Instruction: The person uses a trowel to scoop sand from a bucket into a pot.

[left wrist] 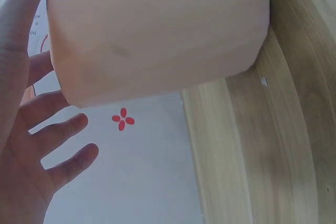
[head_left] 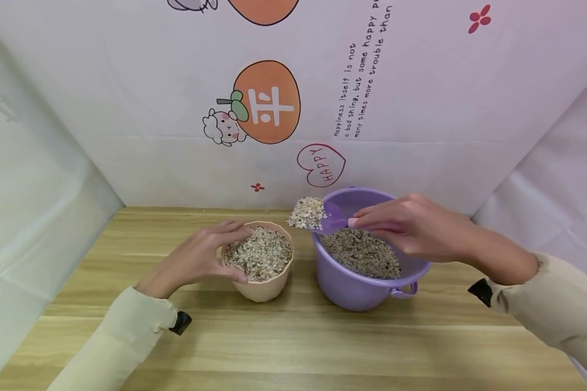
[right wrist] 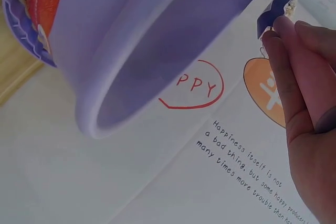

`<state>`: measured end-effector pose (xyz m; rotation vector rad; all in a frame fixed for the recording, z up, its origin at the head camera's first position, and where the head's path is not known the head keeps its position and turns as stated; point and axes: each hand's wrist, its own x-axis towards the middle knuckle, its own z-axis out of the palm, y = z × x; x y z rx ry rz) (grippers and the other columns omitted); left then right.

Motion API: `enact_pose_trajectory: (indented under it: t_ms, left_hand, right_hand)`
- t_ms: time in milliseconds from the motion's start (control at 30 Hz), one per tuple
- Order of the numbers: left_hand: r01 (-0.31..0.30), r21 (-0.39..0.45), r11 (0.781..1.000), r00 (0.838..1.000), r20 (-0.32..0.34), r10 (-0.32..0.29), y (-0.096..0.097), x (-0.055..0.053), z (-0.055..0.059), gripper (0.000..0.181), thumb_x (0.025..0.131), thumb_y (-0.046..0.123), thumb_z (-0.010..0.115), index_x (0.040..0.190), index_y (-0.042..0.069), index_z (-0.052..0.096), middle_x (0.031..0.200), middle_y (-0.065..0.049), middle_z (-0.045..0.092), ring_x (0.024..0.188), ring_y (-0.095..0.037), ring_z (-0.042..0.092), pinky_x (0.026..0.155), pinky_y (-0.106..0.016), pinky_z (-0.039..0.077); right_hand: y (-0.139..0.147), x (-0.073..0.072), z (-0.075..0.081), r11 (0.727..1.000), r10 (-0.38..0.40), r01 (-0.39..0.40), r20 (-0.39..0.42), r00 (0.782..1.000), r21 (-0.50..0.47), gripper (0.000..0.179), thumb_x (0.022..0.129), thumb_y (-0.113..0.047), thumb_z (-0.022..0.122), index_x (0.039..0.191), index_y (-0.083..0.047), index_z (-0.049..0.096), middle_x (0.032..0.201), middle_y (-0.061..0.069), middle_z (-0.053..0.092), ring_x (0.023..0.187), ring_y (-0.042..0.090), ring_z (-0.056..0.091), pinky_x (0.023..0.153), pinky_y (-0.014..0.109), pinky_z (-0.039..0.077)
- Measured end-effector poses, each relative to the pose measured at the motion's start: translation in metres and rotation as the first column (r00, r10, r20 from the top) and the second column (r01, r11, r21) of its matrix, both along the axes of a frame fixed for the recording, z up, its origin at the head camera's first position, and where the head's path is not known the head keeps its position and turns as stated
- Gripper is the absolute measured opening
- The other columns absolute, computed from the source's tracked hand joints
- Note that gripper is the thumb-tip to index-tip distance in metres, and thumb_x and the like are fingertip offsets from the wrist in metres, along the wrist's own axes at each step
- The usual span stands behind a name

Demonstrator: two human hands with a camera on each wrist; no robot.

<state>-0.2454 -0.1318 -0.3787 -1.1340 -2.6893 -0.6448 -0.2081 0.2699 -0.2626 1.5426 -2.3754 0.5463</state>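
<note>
Light wooden tabletop (head_left: 293, 347), spanning the lower half of the head view, backed by a white printed cloth backdrop (head_left: 420, 98) with orange fruit motifs and a red "HAPPY" heart. Round lilac plastic bucket (head_left: 367, 288), right of centre, standing upright on the tabletop, partly filled with mixed brown-and-pale grain (head_left: 362, 252); small loop handle on its near side; in the right wrist view its wall fills the upper left (right wrist: 105, 40). Peach-coloured plastic cup (head_left: 264, 288), just left of the bucket and apart from it, upright, filled nearly to the rim with the same grain; its wall fills the upper part of the left wrist view (left wrist: 157, 30). Left hand (head_left: 195, 260), lower left of centre, fingers and thumb curved round the cup's rim and wall, steadying it. Right hand (head_left: 411, 228), above the bucket, fingers pinched together on the handle of a small purple plastic scoop (head_left: 332, 220). Scoop held roughly level over the gap between bucket rim and cup, heaped with pale grain (head_left: 307, 213). Handling, judged: scoop light and stiff; load loose and prone to spill if tilted or jolted; best held by the handle end and kept level. Cup light, liable to tip; hold at the wall.
</note>
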Motion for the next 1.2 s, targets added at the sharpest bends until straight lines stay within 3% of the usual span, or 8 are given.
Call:
enact_pose_trajectory:
  t_ms: [367,467,600,700,833,1033,1100,1200]
  left_hand:
    - [-0.081,-0.003,0.997,0.996,0.044,0.081,-0.012,0.003,-0.005,0.088,0.065,0.07,0.077,0.134,0.017,0.064,0.144,-0.011,0.054,0.134,-0.039,0.047,0.1,-0.064,0.041]
    - [-0.067,0.018,0.998,0.998,0.011,0.067,-0.015,0.003,-0.006,0.075,0.065,0.066,0.079,0.122,0.017,0.071,0.141,-0.008,0.058,0.131,-0.036,0.051,0.098,-0.06,0.046]
    - [-0.052,0.058,0.997,0.998,-0.028,0.054,-0.018,0.003,-0.008,0.049,0.065,0.064,0.081,0.091,0.024,0.07,0.136,-0.006,0.062,0.125,-0.034,0.057,0.082,-0.045,0.054]
    - [-0.043,0.077,0.996,0.998,-0.051,0.047,-0.019,0.002,-0.009,0.042,0.064,0.062,0.082,0.079,0.028,0.063,0.133,-0.007,0.064,0.122,-0.034,0.06,0.07,-0.036,0.048]
    - [-0.017,0.092,0.996,0.996,-0.08,0.025,-0.019,0.001,-0.007,0.044,0.063,0.058,0.084,0.085,0.023,0.07,0.12,-0.005,0.07,0.113,-0.031,0.064,0.067,-0.032,0.046]
    - [0.0,0.081,0.997,0.998,-0.064,0.005,-0.018,-0.002,-0.003,0.072,0.064,0.057,0.084,0.112,0.005,0.073,0.105,0.003,0.073,0.115,-0.033,0.064,0.076,-0.039,0.052]
    - [-0.003,0.072,0.997,0.998,-0.057,0.007,-0.018,-0.002,-0.003,0.074,0.064,0.058,0.084,0.114,0.004,0.072,0.102,0.003,0.073,0.107,-0.03,0.067,0.073,-0.038,0.052]
    - [-0.007,0.059,0.998,0.998,-0.054,0.011,-0.017,-0.002,-0.001,0.064,0.064,0.059,0.083,0.104,0.01,0.075,0.11,-0.004,0.073,0.104,-0.03,0.067,0.069,-0.034,0.048]
  right_hand:
    - [-0.015,-0.002,-0.007,0.999,0.035,-0.035,0.002,0.999,0.005,0.036,0.078,0.01,0.073,0.111,-0.003,0.075,0.109,0.01,0.074,0.096,0.024,0.073,0.076,0.013,0.053]
    - [-0.021,-0.002,-0.008,0.999,0.039,-0.039,-0.012,0.999,0.01,0.035,0.078,0.01,0.073,0.11,-0.003,0.075,0.108,0.009,0.074,0.093,0.021,0.073,0.069,0.013,0.053]
    - [-0.03,-0.004,-0.01,0.998,0.053,-0.052,-0.014,0.999,0.028,0.036,0.078,0.012,0.07,0.11,-0.004,0.075,0.109,0.009,0.074,0.086,0.016,0.073,0.061,0.017,0.052]
    - [-0.038,-0.004,-0.011,0.997,0.065,-0.066,0.022,0.998,0.051,0.035,0.08,0.012,0.068,0.111,-0.003,0.075,0.11,0.009,0.074,0.089,0.016,0.073,0.071,0.024,0.057]
    - [-0.048,-0.005,-0.011,0.993,0.072,-0.079,0.077,0.994,0.091,0.033,0.083,0.012,0.066,0.11,-0.004,0.075,0.108,0.005,0.074,0.088,0.012,0.071,0.079,0.027,0.058]
    - [-0.061,-0.007,-0.009,0.988,0.06,-0.079,0.139,0.989,0.136,0.033,0.085,0.012,0.063,0.111,-0.005,0.075,0.103,0.001,0.075,0.068,-0.001,0.057,0.064,0.017,0.052]
    - [-0.065,-0.007,-0.008,0.986,0.044,-0.068,0.156,0.987,0.149,0.031,0.087,0.01,0.062,0.111,-0.005,0.075,0.101,0.0,0.075,0.063,-0.002,0.052,0.06,0.017,0.05]
    - [-0.071,-0.007,-0.006,0.984,0.016,-0.046,0.174,0.985,0.17,0.028,0.089,0.008,0.061,0.11,-0.004,0.075,0.097,-0.001,0.074,0.059,-0.003,0.045,0.057,0.018,0.047]
